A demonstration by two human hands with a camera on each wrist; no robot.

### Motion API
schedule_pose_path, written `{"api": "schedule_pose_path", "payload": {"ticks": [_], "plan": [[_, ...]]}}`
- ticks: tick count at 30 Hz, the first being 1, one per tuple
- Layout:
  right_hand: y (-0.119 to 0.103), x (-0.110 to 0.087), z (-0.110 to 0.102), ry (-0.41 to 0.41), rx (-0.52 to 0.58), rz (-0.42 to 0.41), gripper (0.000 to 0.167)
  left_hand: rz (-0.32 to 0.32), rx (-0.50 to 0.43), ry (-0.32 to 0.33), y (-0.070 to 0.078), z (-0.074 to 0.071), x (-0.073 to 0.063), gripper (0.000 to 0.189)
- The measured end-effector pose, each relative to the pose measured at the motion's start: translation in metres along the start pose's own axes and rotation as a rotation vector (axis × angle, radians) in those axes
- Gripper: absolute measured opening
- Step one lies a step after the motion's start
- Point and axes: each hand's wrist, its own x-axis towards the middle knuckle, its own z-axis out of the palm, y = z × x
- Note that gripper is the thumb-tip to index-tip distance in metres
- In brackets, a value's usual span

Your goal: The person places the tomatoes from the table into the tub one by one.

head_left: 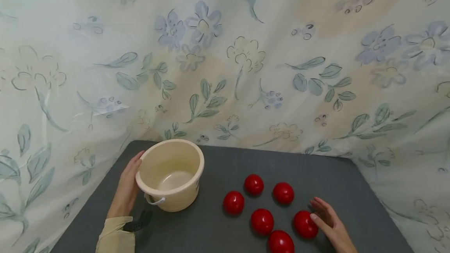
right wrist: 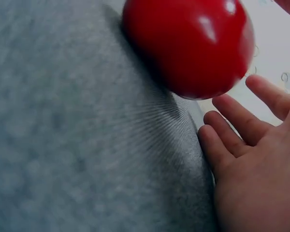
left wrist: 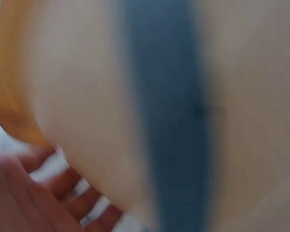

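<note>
A cream bucket [head_left: 181, 200] stands upright at the table's left, its inside bare and a pale handle [head_left: 156, 201] hanging at its front. My left hand [head_left: 127, 184] lies along its left outer wall, fingertips near the rim; the left wrist view has its fingers [left wrist: 82, 203] extended beside the blurred wall. My right hand [head_left: 332, 225] is spread at the right side of a glossy red ball [head_left: 305, 224], thumb close to it. In the right wrist view the fingers [right wrist: 241, 121] are extended below the ball [right wrist: 193, 48], holding nothing; whether the thumb touches, I cannot tell.
Several more red balls, including one at the back [head_left: 254, 184] and one at the front edge of view [head_left: 281, 242], lie between the bucket and my right hand. The dark grey table [head_left: 218, 163] meets a floral curtain [head_left: 246, 100] behind it.
</note>
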Motion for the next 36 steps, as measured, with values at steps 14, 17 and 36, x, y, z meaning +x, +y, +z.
{"api": "schedule_pose_path", "payload": {"ticks": [14, 17, 36], "plan": [[-0.003, -0.002, 0.018, -0.036, -0.068, 0.004, 0.083, -0.157, 0.010, 0.054, 0.010, 0.007, -0.001, 0.075], [-0.002, -0.001, 0.020, -0.050, -0.062, 0.010, 0.079, -0.156, 0.037, 0.082, 0.009, 0.007, -0.001, 0.076], [-0.001, 0.007, 0.011, 0.107, 0.012, 0.045, 0.076, -0.122, 0.036, 0.130, 0.008, 0.016, -0.003, 0.073]]}}
